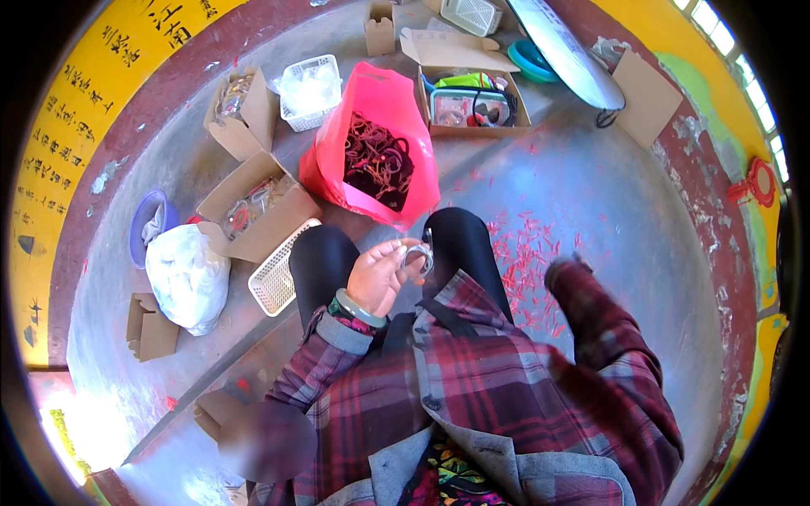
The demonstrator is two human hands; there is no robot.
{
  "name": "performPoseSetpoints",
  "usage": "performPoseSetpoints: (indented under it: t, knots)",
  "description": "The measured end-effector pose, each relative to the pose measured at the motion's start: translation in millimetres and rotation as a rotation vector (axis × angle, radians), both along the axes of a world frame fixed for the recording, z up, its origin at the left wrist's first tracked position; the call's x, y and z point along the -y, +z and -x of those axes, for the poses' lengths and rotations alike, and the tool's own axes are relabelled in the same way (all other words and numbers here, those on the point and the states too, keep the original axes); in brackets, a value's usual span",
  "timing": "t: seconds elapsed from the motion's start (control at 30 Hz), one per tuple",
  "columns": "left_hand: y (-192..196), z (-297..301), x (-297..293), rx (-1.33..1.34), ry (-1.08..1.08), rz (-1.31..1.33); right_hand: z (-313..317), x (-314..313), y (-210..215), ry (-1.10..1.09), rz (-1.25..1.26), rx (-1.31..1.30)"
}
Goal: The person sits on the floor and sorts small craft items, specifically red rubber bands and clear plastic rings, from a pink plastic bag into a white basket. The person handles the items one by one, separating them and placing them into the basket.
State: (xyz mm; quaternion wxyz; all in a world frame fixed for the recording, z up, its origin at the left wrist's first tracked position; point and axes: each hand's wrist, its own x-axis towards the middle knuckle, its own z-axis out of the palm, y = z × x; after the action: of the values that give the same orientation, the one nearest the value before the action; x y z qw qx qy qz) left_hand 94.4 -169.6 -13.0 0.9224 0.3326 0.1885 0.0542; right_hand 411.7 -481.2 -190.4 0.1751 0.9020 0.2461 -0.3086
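My left hand (377, 278) is raised above my lap, its thumb and fingers pinched on a small looped coil of pale grey cord (417, 263). A pale bangle (359, 310) circles that wrist. On the right, my plaid sleeve (591, 312) reaches out over the floor. Its cuff ends in a dark blur, and the hand itself is hidden. Just beyond my knees stands an open pink plastic bag (327, 164) holding a tangle of dark red and brown cords (380, 164).
Small red scraps (527, 261) litter the floor to the right. Left of the bag are open cardboard boxes (291, 211), a cream basket (272, 282) and a stuffed white bag (190, 278). Farther off stand a white basket (295, 121), another box (481, 132) and a round tabletop (565, 46).
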Motion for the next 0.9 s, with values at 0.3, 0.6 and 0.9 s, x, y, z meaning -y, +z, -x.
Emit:
performPoseSetpoints:
  t: [0.3,0.6,0.9]
  knots:
    - [-14,3,-1,0.048,0.081,0.038,39,-45,68,-0.447,-0.849,-0.165]
    - [-3,-1,12,0.050,0.146,-0.092,171,-180,200,-0.404,-1.357,-0.915]
    - [-11,-2,13,0.053,0.124,-0.154,187,-188,200,-0.455,-1.424,-0.880]
